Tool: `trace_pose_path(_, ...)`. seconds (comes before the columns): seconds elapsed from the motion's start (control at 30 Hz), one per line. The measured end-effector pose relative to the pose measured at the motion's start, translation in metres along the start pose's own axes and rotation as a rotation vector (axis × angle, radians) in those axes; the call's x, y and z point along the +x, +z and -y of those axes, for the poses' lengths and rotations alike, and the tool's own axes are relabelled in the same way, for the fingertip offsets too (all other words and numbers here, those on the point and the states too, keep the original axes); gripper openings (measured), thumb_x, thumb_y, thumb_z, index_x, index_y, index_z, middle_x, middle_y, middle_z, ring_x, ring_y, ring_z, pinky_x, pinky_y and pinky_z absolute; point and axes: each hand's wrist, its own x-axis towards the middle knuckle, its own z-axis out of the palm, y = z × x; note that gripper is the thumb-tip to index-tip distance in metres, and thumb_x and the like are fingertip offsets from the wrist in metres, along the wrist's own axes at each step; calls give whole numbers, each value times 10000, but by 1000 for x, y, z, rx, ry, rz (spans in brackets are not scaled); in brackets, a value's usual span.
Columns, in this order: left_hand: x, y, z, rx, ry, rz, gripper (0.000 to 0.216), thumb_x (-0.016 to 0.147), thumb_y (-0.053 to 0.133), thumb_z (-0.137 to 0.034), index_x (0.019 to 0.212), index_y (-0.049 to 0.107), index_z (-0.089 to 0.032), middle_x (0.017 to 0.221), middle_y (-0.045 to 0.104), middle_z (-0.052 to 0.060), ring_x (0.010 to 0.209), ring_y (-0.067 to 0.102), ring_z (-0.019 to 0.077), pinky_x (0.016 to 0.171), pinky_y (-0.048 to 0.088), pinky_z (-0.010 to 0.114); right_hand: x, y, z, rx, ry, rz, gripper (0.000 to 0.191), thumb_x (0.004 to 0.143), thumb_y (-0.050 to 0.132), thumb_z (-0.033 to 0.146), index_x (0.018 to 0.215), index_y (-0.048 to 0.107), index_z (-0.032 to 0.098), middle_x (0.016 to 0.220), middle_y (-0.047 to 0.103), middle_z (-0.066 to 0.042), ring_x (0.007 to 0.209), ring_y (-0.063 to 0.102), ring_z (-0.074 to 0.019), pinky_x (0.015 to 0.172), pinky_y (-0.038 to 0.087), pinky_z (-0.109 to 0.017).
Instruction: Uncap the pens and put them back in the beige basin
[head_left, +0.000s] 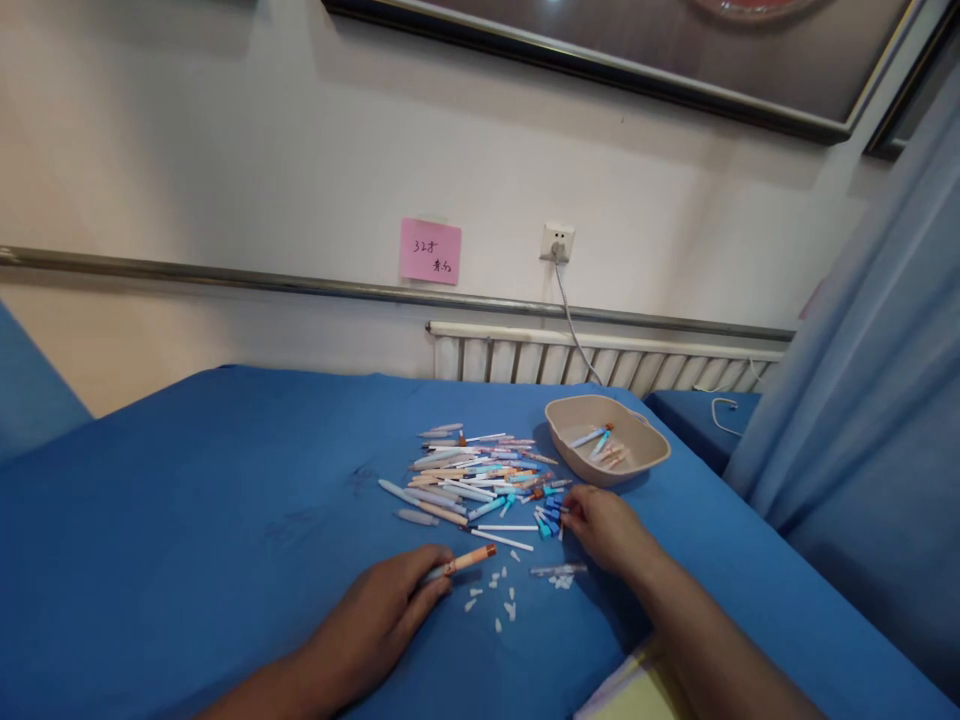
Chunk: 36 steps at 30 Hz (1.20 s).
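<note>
My left hand (382, 615) rests on the blue cloth and is closed on an orange-capped pen (466, 562) that points right. My right hand (604, 525) reaches into the right edge of a pile of pens and pen parts (480, 475), its fingers curled at some small blue pieces (547, 518); I cannot make out what it grips. Several small white bits (499, 595) and a clear tube (559, 570) lie between my hands.
A beige bowl (607, 440) holding a few pens stands right of the pile. The blue-covered table (187, 520) meets a wall with a radiator (600, 360), a socket (557, 243) and a pink note (430, 251). A blue curtain (870, 400) hangs at right.
</note>
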Motion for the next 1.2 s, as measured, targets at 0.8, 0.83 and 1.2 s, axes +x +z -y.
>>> trace_pose_path(0.8,-3,4,-6,-153,34,25,274,933,383,-392,885,569,-196,758,609,-23,717,552,134,663,386,206,-33,8,78,1348,-93,50,329,681,718,448,845,570,204,672,597,19,624,599,-139,617,474,-268)
trace_pose_path(0.83,-3,3,-6,-157,31,27,276,932,385,-394,882,569,-195,755,608,-24,716,551,133,662,387,206,-34,8,79,1361,-84,44,336,676,722,453,841,567,205,681,600,16,627,602,-140,614,477,-268)
trace_pose_path(1.2,-4,3,-5,-188,49,24,268,931,392,-383,871,573,-195,742,607,-28,708,558,129,673,394,204,-34,6,83,1380,-65,19,318,659,742,428,788,557,204,666,590,23,629,598,-140,631,480,-271)
